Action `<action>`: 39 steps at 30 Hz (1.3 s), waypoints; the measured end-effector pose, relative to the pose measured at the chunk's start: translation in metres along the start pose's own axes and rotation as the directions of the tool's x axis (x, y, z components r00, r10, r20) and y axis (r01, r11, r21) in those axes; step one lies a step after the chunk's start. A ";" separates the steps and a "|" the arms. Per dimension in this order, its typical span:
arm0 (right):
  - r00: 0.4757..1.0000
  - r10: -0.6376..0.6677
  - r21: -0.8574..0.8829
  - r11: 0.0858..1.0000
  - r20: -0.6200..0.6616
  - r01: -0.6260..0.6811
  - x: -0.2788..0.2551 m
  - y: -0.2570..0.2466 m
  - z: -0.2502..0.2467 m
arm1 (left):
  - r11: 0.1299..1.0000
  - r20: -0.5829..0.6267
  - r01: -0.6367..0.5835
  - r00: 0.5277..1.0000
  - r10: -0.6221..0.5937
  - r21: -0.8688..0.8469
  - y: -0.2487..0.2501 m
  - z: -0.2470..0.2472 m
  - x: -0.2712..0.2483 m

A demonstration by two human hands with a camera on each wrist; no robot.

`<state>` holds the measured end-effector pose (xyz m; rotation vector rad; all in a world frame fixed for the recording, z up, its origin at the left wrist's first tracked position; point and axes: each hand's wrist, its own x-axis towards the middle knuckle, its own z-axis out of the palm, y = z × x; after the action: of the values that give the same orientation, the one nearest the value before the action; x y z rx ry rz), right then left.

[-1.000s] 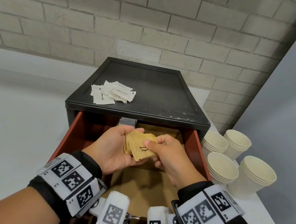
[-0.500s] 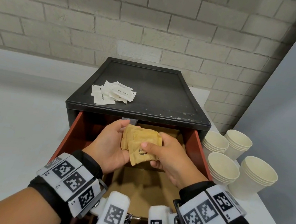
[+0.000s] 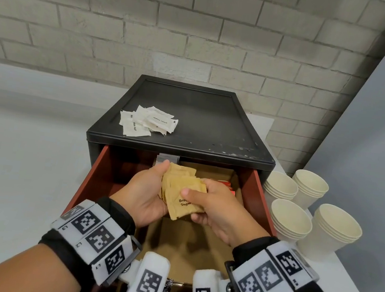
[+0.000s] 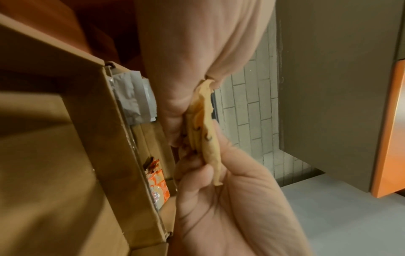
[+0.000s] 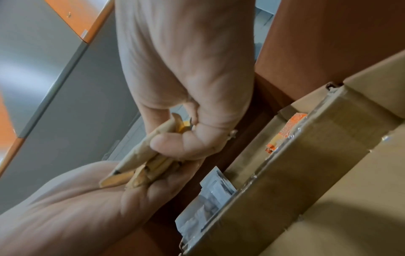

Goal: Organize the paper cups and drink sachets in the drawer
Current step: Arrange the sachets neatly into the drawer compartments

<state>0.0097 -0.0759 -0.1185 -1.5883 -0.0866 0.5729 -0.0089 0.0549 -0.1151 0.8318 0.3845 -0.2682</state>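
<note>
Since the earlier frame, both hands had lifted the bundle of brown paper sugar sachets slightly toward the cabinet; left hand and right hand gripped it above the open red drawer. Risk: loose sachets could fan out and drop into the wrong cardboard compartment.

I wear black wrist straps with white square-coded tags, plus white tagged blocks under each wrist.

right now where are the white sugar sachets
In the head view the white sugar sachets lie in a loose pile on the black drawer unit, at its front left, above the open drawer.
</note>
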 end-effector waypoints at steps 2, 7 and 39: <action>1.000 0.019 -0.011 1.000 0.021 -0.018 -0.001 -0.001 -0.002 | 1.000 -0.001 -0.013 1.000 0.013 0.012 0.000 0.000 0.001; 1.000 -0.023 -0.020 1.000 0.020 0.023 -0.005 -0.005 -0.003 | 0.998 0.044 -0.066 0.997 0.067 -0.024 0.003 -0.003 -0.001; 0.991 0.032 -0.234 0.970 -0.128 -0.062 0.004 0.002 0.002 | 0.965 0.033 0.015 0.999 -0.024 0.262 -0.007 0.003 -0.007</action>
<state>0.0116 -0.0727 -0.1217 -1.8604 -0.0247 0.5137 -0.0170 0.0489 -0.1146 1.0815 0.3277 -0.3566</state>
